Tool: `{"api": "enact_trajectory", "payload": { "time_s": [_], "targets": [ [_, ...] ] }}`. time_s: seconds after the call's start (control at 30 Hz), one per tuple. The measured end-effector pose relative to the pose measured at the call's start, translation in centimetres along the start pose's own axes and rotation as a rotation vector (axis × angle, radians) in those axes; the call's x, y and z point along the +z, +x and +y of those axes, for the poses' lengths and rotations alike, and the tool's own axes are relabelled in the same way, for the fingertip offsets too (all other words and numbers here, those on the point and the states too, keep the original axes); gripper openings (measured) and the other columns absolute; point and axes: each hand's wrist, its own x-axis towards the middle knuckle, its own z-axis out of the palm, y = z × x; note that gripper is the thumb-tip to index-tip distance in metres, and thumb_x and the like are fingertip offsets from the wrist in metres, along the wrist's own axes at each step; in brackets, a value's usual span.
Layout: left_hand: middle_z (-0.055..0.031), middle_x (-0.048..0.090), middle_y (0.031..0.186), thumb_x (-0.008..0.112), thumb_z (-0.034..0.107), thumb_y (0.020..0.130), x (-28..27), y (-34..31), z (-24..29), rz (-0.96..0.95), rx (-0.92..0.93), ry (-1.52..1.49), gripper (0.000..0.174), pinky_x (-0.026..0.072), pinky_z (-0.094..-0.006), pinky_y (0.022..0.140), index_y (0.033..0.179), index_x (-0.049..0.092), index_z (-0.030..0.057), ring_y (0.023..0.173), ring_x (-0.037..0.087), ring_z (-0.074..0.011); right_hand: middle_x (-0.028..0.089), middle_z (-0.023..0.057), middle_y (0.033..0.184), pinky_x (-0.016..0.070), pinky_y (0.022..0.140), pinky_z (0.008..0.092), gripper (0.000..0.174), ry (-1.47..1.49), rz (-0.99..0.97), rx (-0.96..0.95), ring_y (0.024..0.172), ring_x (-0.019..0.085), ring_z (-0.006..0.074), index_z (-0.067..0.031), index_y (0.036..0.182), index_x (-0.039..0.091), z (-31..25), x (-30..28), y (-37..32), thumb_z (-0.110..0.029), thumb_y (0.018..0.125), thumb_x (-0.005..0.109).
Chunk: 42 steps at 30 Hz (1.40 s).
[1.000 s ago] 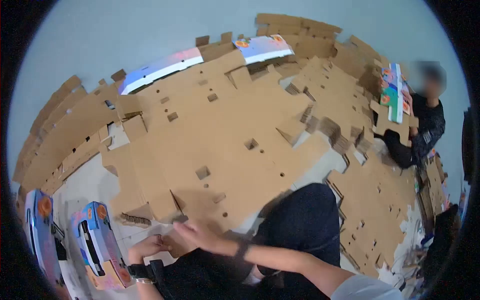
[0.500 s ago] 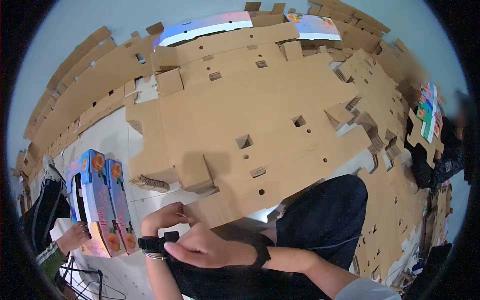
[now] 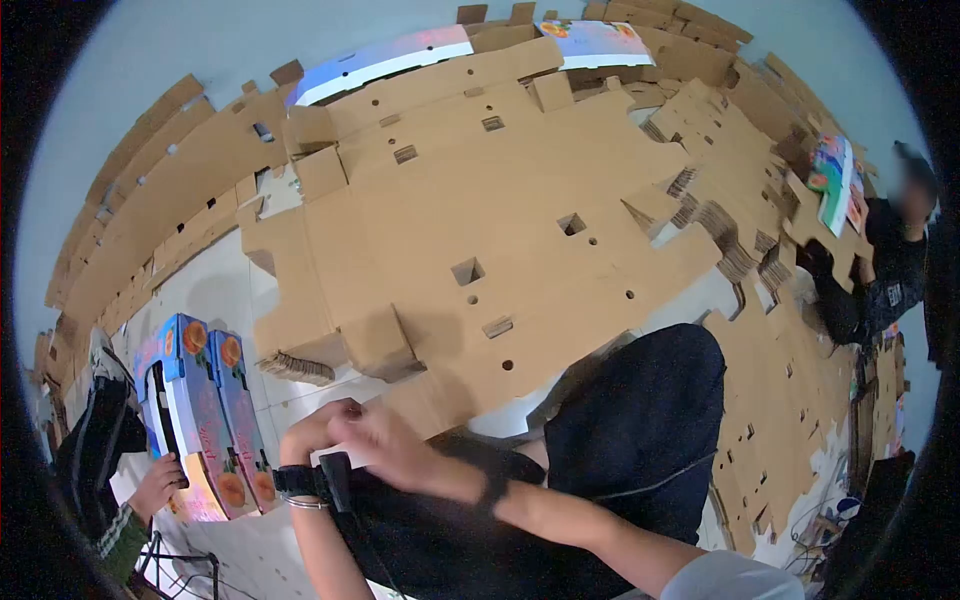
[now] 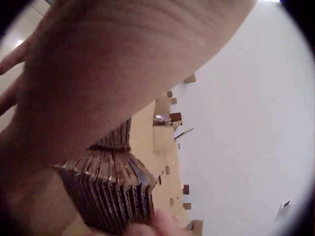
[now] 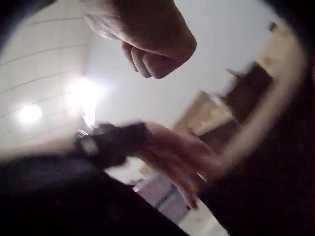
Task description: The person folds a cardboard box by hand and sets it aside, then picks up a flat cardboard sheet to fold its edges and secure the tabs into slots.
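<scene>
The right hand (image 3: 385, 440) has its fingers (image 5: 147, 54) curled in on themselves with nothing seen between them. It hovers just over the left hand (image 3: 315, 425), whose fingers (image 5: 186, 181) hang loose and slightly apart, holding nothing. Just beyond both sets of fingertips lies the near corner of the cardboard blank (image 3: 420, 220), flat atop its stack with every flap down. By my reading no fold is begun and all the forming is left.
</scene>
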Motion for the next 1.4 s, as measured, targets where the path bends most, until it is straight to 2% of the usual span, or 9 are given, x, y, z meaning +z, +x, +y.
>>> {"api": "enact_trajectory", "payload": {
  "time_s": [0.2, 0.33, 0.43, 0.6, 0.7, 0.8, 1.07, 1.27, 1.4],
  "targets": [
    [-0.0139, 0.063, 0.105, 0.069, 0.015, 0.080, 0.8, 1.5, -0.8, -0.175, -0.145, -0.332, 0.050, 0.0438, -0.0302, 0.088, 0.121, 0.046, -0.0017, 0.099, 0.059, -0.0207, 0.046, 0.0172, 0.050, 0.0343, 0.048, 0.0398, 0.054, -0.030, -0.048, 0.178, 0.046, 0.046, 0.0268, 0.0026, 0.058, 0.049, 4.5, -2.0, 0.1, -0.038, 0.094, 0.042],
    [-0.0144, 0.063, 0.101, 0.071, 0.017, 0.076, 0.4, 0.6, 1.9, -0.056, -0.132, -0.062, 0.069, 0.0463, -0.0294, 0.082, 0.133, 0.036, 0.0037, 0.096, 0.059, -0.0200, 0.041, 0.0153, 0.049, 0.0335, 0.048, 0.0386, 0.052, -0.066, -0.178, -0.023, 0.046, 0.045, 0.0205, 0.0028, 0.060, 0.048, -4.5, -6.6, -0.5, -0.035, 0.094, 0.043],
    [-0.0117, 0.062, 0.093, 0.074, 0.015, 0.073, 0.8, 0.5, 2.8, -0.006, -0.154, -0.188, 0.072, 0.0477, -0.0294, 0.077, 0.134, 0.037, 0.0090, 0.090, 0.059, -0.0188, 0.038, 0.0162, 0.049, 0.0322, 0.048, 0.0381, 0.051, 0.100, 0.210, 0.253, 0.047, 0.043, 0.0148, 0.0030, 0.059, 0.047, 2.9, -8.8, -0.3, -0.034, 0.094, 0.046],
    [-0.0124, 0.059, 0.098, 0.077, 0.012, 0.066, 1.5, 1.1, 4.8, 0.118, -0.129, 0.070, 0.074, 0.0482, -0.0329, 0.078, 0.131, 0.042, 0.0153, 0.090, 0.058, -0.0233, 0.033, 0.0124, 0.052, 0.0268, 0.044, 0.0351, 0.047, -0.102, 0.095, 0.141, 0.051, 0.033, 0.0073, 0.0028, 0.062, 0.043, -1.2, -11.4, 0.2, -0.032, 0.093, 0.048],
    [-0.0143, 0.056, 0.112, 0.074, 0.013, 0.067, 4.3, 1.1, 5.1, 0.168, 0.028, 0.296, 0.071, 0.0424, -0.0430, 0.092, 0.130, 0.040, 0.0118, 0.105, 0.054, -0.0290, 0.029, 0.0122, 0.047, 0.0253, 0.042, 0.0353, 0.049, -0.006, 0.219, -0.067, 0.044, 0.029, 0.0095, 0.0024, 0.057, 0.041, -4.9, -13.0, 0.1, -0.031, 0.092, 0.049],
    [-0.0170, 0.043, 0.129, 0.076, 0.025, 0.060, 5.7, 3.1, 8.9, 0.107, -0.338, 0.632, 0.088, 0.0212, -0.0582, 0.105, 0.131, 0.029, 0.0030, 0.124, 0.039, -0.0320, 0.028, 0.0035, 0.047, 0.0250, 0.043, 0.0312, 0.051, -0.146, 0.210, 0.127, 0.045, 0.030, 0.0083, -0.0025, 0.053, 0.037, 1.7, -16.1, -0.8, -0.032, 0.093, 0.049],
    [-0.0159, 0.043, 0.119, 0.082, 0.030, 0.047, 8.6, 4.4, 12.8, 0.308, -0.082, 0.626, 0.096, 0.0272, -0.0510, 0.099, 0.124, 0.033, 0.0013, 0.116, 0.040, -0.0338, 0.026, 0.0013, 0.048, 0.0237, 0.043, 0.0331, 0.053, -0.233, 0.194, 0.103, 0.048, 0.028, 0.0064, 0.0005, 0.054, 0.034, 4.0, -16.3, 0.0, -0.032, 0.092, 0.051],
    [-0.0154, 0.044, 0.114, 0.084, 0.027, 0.046, 9.2, 4.6, 13.0, 0.404, -0.052, 0.677, 0.097, 0.0322, -0.0493, 0.095, 0.124, 0.032, 0.0011, 0.111, 0.043, -0.0354, 0.028, 0.0014, 0.048, 0.0240, 0.042, 0.0302, 0.045, -0.044, 0.024, -0.117, 0.048, 0.029, 0.0053, -0.0001, 0.057, 0.038, -10.3, -19.5, 1.1, -0.025, 0.092, 0.050],
    [-0.0148, 0.045, 0.113, 0.083, 0.023, 0.046, 9.2, 5.1, 12.3, 0.408, -0.096, 0.720, 0.091, 0.0342, -0.0460, 0.094, 0.120, 0.035, 0.0009, 0.110, 0.044, -0.0337, 0.031, -0.0038, 0.050, 0.0241, 0.042, 0.0263, 0.045, 0.144, 0.173, -0.178, 0.050, 0.031, 0.0034, -0.0035, 0.056, 0.039, -5.4, -20.5, 0.3, -0.027, 0.093, 0.050]
  ]
}}
